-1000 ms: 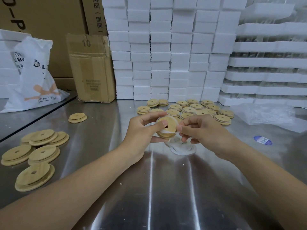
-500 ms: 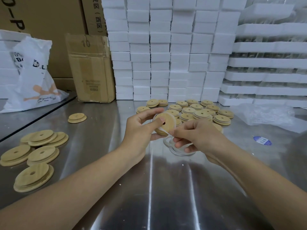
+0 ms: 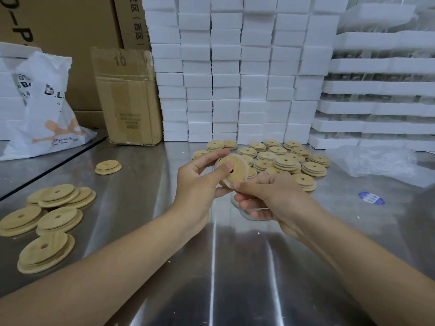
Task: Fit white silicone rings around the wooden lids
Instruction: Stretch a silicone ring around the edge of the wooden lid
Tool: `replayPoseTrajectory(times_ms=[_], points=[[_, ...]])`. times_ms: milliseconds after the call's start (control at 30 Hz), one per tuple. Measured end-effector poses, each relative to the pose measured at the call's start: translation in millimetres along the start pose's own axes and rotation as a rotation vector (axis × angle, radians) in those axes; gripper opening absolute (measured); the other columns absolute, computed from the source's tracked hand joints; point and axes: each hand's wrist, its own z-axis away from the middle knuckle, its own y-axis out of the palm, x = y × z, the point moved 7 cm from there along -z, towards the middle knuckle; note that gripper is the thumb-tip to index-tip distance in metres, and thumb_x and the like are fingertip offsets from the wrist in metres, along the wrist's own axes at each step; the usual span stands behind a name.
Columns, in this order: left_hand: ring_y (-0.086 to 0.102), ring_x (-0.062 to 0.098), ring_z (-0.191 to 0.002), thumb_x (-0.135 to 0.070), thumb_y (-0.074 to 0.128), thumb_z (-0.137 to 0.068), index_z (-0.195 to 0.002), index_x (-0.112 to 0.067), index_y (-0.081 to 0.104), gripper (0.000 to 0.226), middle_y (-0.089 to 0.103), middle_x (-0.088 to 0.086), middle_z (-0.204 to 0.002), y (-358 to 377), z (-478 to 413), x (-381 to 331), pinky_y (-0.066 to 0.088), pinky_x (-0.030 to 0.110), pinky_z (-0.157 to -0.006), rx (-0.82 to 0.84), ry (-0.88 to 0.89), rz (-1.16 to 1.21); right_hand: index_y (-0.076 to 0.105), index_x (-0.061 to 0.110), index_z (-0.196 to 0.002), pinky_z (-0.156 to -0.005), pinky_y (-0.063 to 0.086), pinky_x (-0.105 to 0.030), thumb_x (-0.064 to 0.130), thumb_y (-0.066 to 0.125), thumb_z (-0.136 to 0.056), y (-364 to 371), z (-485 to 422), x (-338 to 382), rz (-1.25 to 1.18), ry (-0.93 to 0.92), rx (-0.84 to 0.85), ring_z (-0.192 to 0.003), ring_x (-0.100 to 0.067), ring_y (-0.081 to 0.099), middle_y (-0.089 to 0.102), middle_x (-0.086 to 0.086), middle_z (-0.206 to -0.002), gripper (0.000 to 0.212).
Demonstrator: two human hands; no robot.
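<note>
Lid [image 3: 231,170], raised since a second ago above the table [image 3: 235,278], is pinched by the left hand [image 3: 200,182] while the ring [image 3: 226,184] is pinched onto its lower rim by the right hand [image 3: 266,198]; seating is judged nearly complete.

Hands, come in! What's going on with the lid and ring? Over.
Left hand grips wooden lid. Right hand pinches white ring at lid's lower edge, spare rings tucked under its fingers. Nothing in the way. Over.
</note>
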Motion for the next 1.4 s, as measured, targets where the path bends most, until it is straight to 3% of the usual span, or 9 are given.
replayPoseTrajectory(times_ms=[367,467,600,700,767,900,1100,1233,1400], points=[[0.08,0.029,-0.102,-0.003,0.077,-0.095,-0.11,-0.018,0.083,0.022,0.078,0.007,-0.121,-0.2,9.5,-6.2,0.068,0.04,-0.073,-0.123,0.067,-0.034,0.077,0.01,-0.077,-0.048,0.054,-0.021,0.025,0.088,-0.084,11.4,-2.8,-5.9,-0.033,-0.047,-0.003,-0.059,-0.011,0.073,0.079,-0.012,-0.077,0.02],[0.08,0.031,-0.103,-0.002,0.077,-0.095,-0.112,-0.016,0.082,0.022,0.079,0.007,-0.121,2.3,10.8,-7.1,0.068,0.044,-0.077,-0.115,0.042,0.005,0.078,0.008,-0.08,-0.049,0.055,-0.022,0.025,0.088,-0.085,11.4,-1.0,-4.3,-0.04,-0.069,0.007,-0.061,-0.012,0.074,0.079,-0.012,-0.077,0.02],[0.08,0.027,-0.101,-0.006,0.079,-0.094,-0.106,-0.021,0.085,0.02,0.079,0.005,-0.122,6.8,10.7,-11.0,0.066,0.038,-0.07,-0.073,0.029,0.045,0.079,0.005,-0.08,-0.05,0.056,-0.025,0.027,0.089,-0.084,7.7,0.4,0.7,0.021,-0.126,-0.011,-0.06,-0.015,0.073,0.078,-0.014,-0.076,0.024],[0.079,0.022,-0.103,-0.009,0.08,-0.094,-0.105,-0.027,0.086,0.022,0.078,0.004,-0.124,8.9,8.0,-15.5,0.064,0.033,-0.069,-0.018,0.032,0.003,0.073,-0.002,-0.079,-0.046,0.049,-0.026,0.029,0.092,-0.079,6.8,0.5,6.2,0.103,-0.181,-0.048,-0.051,-0.017,0.064,0.073,-0.015,-0.067,0.036],[0.079,0.022,-0.102,-0.008,0.079,-0.094,-0.105,-0.026,0.086,0.022,0.079,0.006,-0.121,8.2,4.7,-18.2,0.064,0.033,-0.074,0.027,0.017,0.02,0.07,-0.003,-0.082,-0.045,0.049,-0.027,0.037,0.093,-0.076,-0.6,1.1,15.1,0.119,-0.23,-0.089,-0.055,-0.018,0.066,0.072,-0.013,-0.068,0.046],[0.079,0.025,-0.107,-0.008,0.078,-0.095,-0.112,-0.024,0.084,0.023,0.08,0.009,-0.121,8.5,3.2,-18.1,0.065,0.033,-0.082,0.11,-0.008,-0.005,0.078,0.012,-0.099,-0.055,0.06,-0.027,0.031,0.084,-0.088,-11.7,3.6,28.5,0.132,-0.28,-0.006,-0.078,-0.017,0.078,0.081,-0.006,-0.088,0.022],[0.077,0.021,-0.111,-0.017,0.081,-0.094,-0.126,-0.026,0.076,0.033,0.08,0.005,-0.12,8.2,2.0,-17.8,0.065,0.033,-0.085,0.094,-0.006,0.001,0.078,0.005,-0.101,-0.064,0.059,-0.021,0.021,0.08,-0.091,-14.4,1.0,29.9,0.008,-0.311,-0.001,-0.081,-0.017,0.079,0.081,-0.011,-0.09,0.019],[0.077,0.019,-0.112,-0.025,0.085,-0.091,-0.113,-0.019,0.08,0.024,0.081,0.005,-0.115,1.6,3.8,-15.7,0.064,0.029,-0.078,0.014,-0.008,-0.013,0.075,0.005,-0.106,-0.067,0.059,-0.021,0.021,0.082,-0.089,-17.9,1.1,31.6,-0.076,-0.342,-0.053,-0.087,-0.023,0.08,0.082,-0.012,-0.094,0.024],[0.081,0.016,-0.097,-0.025,0.087,-0.089,-0.104,-0.018,0.081,0.018,0.083,0.002,-0.103,-1.0,4.1,-19.3,0.061,0.022,-0.068,-0.024,0.047,-0.111,0.076,0.005,-0.103,-0.067,0.059,-0.021,0.019,0.083,-0.087,-19.9,1.2,30.9,-0.104,-0.357,-0.087,-0.087,-0.023,0.08,0.081,-0.012,-0.092,0.023]])
